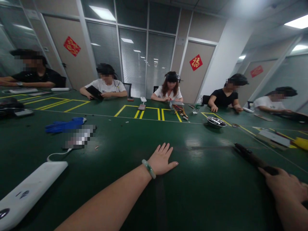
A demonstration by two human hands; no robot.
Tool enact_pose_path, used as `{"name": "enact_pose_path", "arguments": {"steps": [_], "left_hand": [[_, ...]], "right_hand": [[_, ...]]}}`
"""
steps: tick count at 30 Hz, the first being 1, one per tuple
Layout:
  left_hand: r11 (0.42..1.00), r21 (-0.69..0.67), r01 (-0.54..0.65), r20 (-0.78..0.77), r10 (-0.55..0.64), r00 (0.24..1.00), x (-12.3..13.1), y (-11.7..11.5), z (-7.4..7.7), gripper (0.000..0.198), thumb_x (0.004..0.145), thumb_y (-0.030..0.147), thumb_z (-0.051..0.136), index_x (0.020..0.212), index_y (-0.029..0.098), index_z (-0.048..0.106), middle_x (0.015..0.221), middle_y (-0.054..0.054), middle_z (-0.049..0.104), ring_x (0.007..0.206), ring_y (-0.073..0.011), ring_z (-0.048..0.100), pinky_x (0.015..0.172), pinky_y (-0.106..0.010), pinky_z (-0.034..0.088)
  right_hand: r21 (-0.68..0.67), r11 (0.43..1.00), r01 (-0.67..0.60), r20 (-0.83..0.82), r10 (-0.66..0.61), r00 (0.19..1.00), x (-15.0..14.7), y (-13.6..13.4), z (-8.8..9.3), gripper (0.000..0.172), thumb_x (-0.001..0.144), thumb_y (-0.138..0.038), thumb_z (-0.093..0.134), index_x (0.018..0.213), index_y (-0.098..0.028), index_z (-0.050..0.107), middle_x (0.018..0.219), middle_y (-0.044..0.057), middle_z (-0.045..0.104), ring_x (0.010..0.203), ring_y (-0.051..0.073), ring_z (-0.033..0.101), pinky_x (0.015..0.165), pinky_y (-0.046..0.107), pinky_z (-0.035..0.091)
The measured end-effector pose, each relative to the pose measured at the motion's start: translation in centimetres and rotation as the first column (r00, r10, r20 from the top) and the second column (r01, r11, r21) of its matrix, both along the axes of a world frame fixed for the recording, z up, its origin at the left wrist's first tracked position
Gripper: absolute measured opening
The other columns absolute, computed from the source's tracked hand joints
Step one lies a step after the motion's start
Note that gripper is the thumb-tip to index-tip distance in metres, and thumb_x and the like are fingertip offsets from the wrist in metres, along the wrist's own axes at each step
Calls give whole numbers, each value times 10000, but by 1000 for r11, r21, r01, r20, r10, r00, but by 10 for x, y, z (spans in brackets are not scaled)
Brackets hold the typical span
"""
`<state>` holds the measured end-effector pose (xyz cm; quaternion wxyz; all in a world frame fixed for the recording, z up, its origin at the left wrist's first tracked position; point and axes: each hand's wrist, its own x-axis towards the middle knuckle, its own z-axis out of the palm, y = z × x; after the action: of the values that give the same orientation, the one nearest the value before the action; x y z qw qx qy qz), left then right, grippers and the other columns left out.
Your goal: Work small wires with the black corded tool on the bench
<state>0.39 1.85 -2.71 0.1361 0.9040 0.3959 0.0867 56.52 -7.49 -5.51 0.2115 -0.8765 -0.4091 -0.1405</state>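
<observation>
My left hand lies palm down on the green tabletop, fingers stretched and thumb apart, holding nothing. A pale green bangle circles that wrist. At the right edge my right hand is closed round the near end of a long black tool. The tool's narrow tip points away and to the left, low over the table. My fingers hide its near end, and its exact kind is not clear. Part of the right hand runs out of view.
On the left are a white power bank, a phone cabled to it, and a blue glove. A metal bowl, a water bottle and bundled wires stand farther off. Several people sit along the far side.
</observation>
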Motion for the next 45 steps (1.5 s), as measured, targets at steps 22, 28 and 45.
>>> {"name": "enact_pose_path", "arguments": {"steps": [22,28,45], "left_hand": [[908,411,-81,233,-18,972,17,-12,27,646,963,509,290,1497,201,97,1547,-58,197,1433,-222,79,1170,-437,107],[918,359,-168,268,71,961,8,-8,26,595,978,479,278,1490,208,141,1522,-71,269,1409,-226,205,1138,-432,222],[964,261,-60,138,24,990,12,-6,29,416,904,359,532,1307,283,458,1227,-28,574,1083,-209,547,922,-368,435]], "right_hand": [[-92,559,-824,-72,822,566,-388,74,30,382,827,-230,532,1207,-264,562,1206,72,568,1084,247,457,924,406,289],[-57,413,-909,-82,905,417,-413,79,41,562,835,-238,517,1381,-239,384,1391,93,410,1219,233,379,1015,389,250],[-380,656,-652,-275,593,757,-326,45,67,56,773,-302,646,776,-252,669,767,7,660,742,188,598,611,278,331]]}}
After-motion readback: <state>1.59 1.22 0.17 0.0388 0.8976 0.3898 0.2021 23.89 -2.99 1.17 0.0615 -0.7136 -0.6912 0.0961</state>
